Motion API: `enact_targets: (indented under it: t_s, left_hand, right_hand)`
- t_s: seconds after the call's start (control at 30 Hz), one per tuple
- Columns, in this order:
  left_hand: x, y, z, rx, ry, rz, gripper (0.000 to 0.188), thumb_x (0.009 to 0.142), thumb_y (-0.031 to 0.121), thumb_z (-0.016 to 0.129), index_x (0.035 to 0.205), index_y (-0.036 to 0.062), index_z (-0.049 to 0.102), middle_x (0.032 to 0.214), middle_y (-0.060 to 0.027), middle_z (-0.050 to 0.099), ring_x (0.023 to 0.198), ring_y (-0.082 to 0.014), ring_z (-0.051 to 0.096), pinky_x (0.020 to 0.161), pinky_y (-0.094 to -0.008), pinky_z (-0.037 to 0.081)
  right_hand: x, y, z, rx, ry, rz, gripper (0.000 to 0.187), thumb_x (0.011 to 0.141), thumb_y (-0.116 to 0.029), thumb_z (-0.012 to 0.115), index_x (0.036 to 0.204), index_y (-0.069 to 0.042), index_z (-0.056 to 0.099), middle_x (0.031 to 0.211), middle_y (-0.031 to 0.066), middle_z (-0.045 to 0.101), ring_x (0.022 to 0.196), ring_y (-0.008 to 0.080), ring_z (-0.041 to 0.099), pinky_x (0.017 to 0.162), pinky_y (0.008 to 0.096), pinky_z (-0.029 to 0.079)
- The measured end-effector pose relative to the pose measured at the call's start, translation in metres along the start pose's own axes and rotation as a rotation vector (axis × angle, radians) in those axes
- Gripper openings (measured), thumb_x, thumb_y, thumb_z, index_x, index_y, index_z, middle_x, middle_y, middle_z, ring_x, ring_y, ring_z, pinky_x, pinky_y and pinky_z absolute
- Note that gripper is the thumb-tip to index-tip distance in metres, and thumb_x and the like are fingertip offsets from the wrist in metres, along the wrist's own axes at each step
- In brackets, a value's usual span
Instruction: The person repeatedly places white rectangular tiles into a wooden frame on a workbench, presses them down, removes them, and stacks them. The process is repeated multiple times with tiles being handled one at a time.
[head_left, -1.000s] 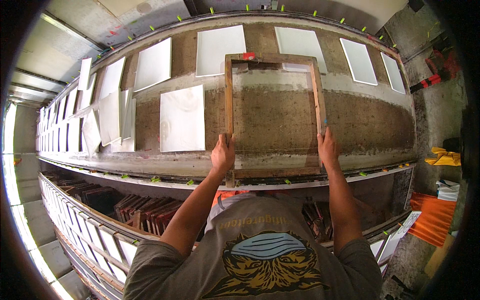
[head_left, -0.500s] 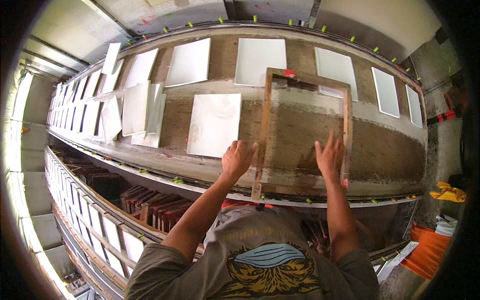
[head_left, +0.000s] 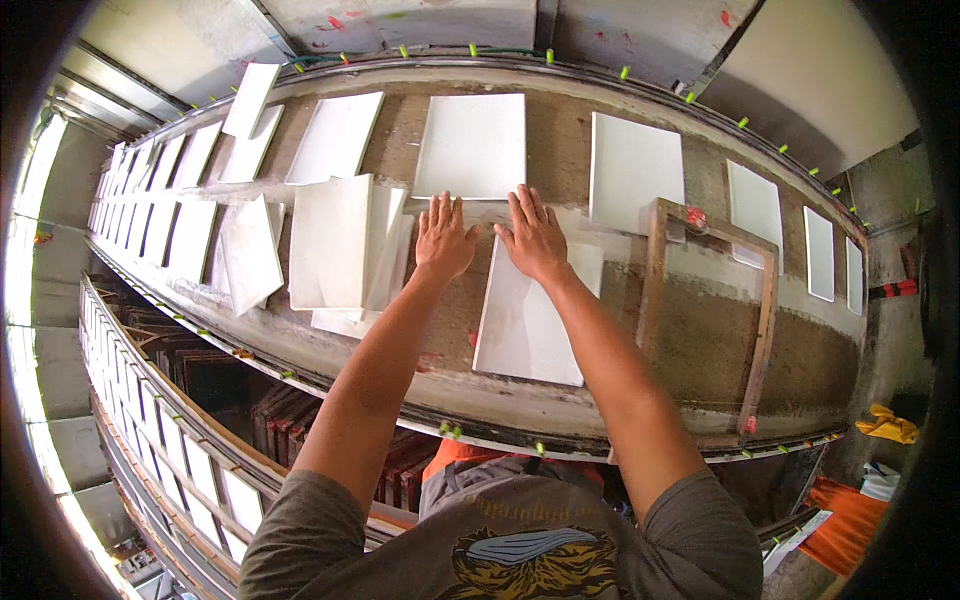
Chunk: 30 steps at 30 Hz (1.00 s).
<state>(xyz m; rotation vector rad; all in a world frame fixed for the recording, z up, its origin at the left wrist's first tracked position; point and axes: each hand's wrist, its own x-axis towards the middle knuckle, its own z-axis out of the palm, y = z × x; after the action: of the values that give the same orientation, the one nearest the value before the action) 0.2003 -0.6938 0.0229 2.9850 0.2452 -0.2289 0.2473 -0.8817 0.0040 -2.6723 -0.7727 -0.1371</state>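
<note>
My left hand (head_left: 446,238) lies flat with its fingers apart, fingertips at the near edge of a white sheet (head_left: 470,145) in the far row. Beside it my right hand (head_left: 533,237) is spread too, its fingertips by the same sheet's near right corner. Whether the fingers press on the sheet I cannot tell. Under my right wrist and forearm, partly hidden, lies another white sheet (head_left: 530,325) in the near row. A wooden screen frame (head_left: 651,285) rests on the table to the right, overlapping parts of two far-row sheets.
The long brown-stained table (head_left: 440,345) carries rows of white sheets, with green clips along its edges. Loose overlapping sheets (head_left: 330,240) lie left of my hands. A second table (head_left: 180,420) with sheets runs at lower left. Yellow gloves (head_left: 888,425) and orange cloth (head_left: 845,525) are at right.
Both hands have left the wooden frame and moved to the far-row sheet, side by side. The view has shifted left, so the frame now appears further right.
</note>
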Motion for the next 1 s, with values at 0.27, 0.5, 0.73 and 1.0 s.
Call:
enact_targets:
  t_s: [0.27,0.5,0.73,1.0]
  left_hand:
    - [0.048,-0.042,0.001,-0.015,-0.083,0.092,0.085,0.099,0.059,0.048,0.16,0.0053,0.021,0.167,-0.0188,0.014,0.155,-0.0354,0.014,0.126,-0.0468,0.017]
    - [0.057,-0.039,-0.007,-0.183,-0.158,0.04,0.093,0.092,0.058,0.058,0.16,0.0069,0.021,0.167,-0.0231,0.012,0.155,-0.0401,0.007,0.126,-0.0507,0.01]
    - [0.078,-0.041,-0.021,0.05,-0.087,0.008,0.106,0.079,0.073,0.068,0.162,0.0271,0.021,0.161,-0.0386,0.008,0.148,-0.0586,0.008,0.123,-0.0576,0.012]
    - [0.097,-0.045,-0.035,0.012,-0.227,-0.031,0.103,0.075,0.079,0.067,0.16,0.0391,0.023,0.164,-0.0294,0.013,0.147,-0.0553,0.021,0.12,-0.0557,0.024]
  right_hand:
    - [0.038,-0.011,0.049,-0.067,-0.042,0.088,0.075,0.097,-0.039,0.06,0.154,0.0,0.03,0.162,0.0188,0.027,0.15,0.0344,0.029,0.121,0.0489,0.028]
    - [0.071,-0.018,0.023,-0.021,-0.263,0.211,0.085,0.088,-0.04,0.073,0.155,-0.005,0.033,0.16,0.0229,0.031,0.149,0.0369,0.03,0.12,0.0488,0.03]
    - [0.08,-0.008,0.02,-0.079,-0.152,0.285,0.083,0.081,-0.043,0.081,0.153,-0.03,0.042,0.156,0.0221,0.037,0.145,0.04,0.035,0.115,0.052,0.034]
    - [0.075,-0.013,0.033,-0.091,-0.126,0.32,0.078,0.084,-0.048,0.077,0.153,-0.032,0.043,0.156,0.022,0.037,0.145,0.0389,0.034,0.115,0.0553,0.033]
